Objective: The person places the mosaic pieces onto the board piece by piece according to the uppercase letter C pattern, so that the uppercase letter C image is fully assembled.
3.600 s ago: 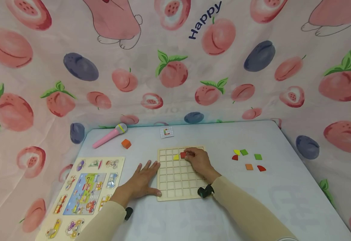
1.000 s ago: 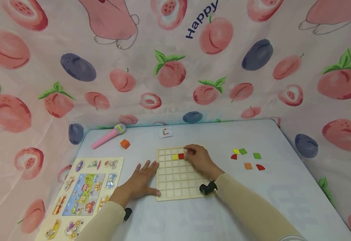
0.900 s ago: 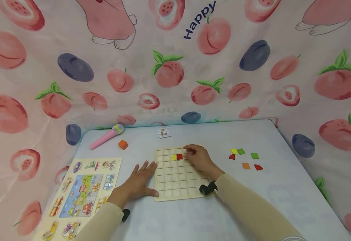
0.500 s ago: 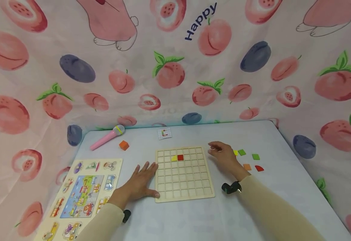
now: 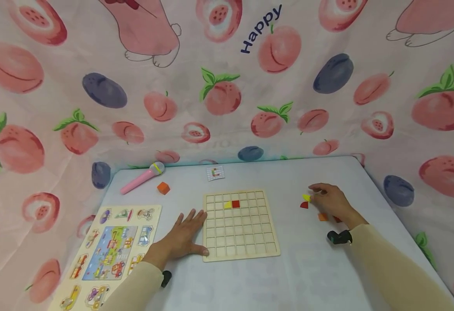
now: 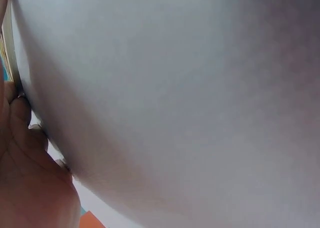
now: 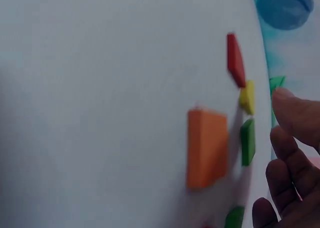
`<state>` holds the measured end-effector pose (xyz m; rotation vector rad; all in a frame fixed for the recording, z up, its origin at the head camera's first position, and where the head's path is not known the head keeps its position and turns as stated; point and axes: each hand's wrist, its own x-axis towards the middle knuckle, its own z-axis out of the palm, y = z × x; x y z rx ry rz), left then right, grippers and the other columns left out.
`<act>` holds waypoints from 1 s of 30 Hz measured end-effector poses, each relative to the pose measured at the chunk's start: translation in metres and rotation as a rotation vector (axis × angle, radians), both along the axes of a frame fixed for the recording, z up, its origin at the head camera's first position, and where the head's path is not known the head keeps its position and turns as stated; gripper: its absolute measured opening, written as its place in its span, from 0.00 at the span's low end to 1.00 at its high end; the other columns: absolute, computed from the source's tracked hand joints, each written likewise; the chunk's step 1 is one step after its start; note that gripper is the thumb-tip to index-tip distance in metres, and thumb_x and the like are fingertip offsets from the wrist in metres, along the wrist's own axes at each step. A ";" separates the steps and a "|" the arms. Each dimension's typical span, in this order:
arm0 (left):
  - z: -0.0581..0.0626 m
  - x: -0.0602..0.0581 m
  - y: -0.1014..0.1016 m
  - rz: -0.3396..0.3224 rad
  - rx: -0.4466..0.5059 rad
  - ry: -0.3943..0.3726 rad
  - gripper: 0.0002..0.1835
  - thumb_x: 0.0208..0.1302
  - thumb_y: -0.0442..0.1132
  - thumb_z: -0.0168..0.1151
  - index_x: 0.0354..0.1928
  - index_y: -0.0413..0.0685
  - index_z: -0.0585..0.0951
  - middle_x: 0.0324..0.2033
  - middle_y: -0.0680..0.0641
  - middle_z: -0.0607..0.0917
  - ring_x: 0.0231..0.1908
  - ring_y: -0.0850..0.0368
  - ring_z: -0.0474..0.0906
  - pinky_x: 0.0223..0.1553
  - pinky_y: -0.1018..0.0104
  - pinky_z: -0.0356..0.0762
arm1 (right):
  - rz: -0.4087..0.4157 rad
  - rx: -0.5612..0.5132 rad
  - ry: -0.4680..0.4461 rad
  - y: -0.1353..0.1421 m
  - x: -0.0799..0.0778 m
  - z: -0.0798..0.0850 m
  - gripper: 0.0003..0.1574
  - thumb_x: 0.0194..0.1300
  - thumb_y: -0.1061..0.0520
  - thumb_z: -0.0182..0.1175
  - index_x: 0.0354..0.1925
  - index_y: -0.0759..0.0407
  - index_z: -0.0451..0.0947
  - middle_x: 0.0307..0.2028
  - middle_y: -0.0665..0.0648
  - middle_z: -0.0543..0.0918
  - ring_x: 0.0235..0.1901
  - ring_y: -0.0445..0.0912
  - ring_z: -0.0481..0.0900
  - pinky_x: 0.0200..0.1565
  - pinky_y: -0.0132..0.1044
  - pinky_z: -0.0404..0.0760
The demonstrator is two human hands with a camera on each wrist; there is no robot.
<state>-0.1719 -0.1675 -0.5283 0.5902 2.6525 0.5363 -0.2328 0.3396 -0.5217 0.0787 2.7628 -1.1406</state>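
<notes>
My left hand [image 5: 181, 238] lies spread on the table, its fingertips and thumb at the left edge of a wooden grid board [image 5: 221, 250]. A yellow piece [image 5: 228, 204] and a red square [image 5: 236, 204] sit side by side in the board's upper cells. Above the loose pieces at the right is my right hand [image 5: 331, 202], fingers loosely bent and holding nothing. By its fingertips lie a yellow piece [image 5: 306, 197] and a red quarter-round [image 5: 304, 205]. The orange square [image 7: 207, 149] and green square [image 7: 248, 142] show in the right wrist view; the hand hides the green ones from the head camera.
A picture puzzle board [image 5: 153, 211] lies on the left. Behind it are a pink toy microphone [image 5: 138, 180] and an orange cube [image 5: 163, 188]. A small pattern card [image 5: 215, 172] lies behind the grid board. Fruit-print cloth [image 5: 227, 142] hangs at the back of the table.
My right hand has let go of the red square, now in the grid beside the yellow piece, and moved right to over the loose pieces. My left hand has stayed at the board's edge.
</notes>
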 end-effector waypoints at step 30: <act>0.004 0.001 0.001 0.010 -0.003 -0.002 0.66 0.50 0.67 0.79 0.85 0.51 0.54 0.85 0.50 0.53 0.85 0.47 0.38 0.85 0.44 0.31 | 0.044 0.201 0.059 -0.022 -0.032 -0.016 0.27 0.72 0.50 0.66 0.62 0.64 0.80 0.54 0.67 0.86 0.55 0.63 0.80 0.57 0.65 0.66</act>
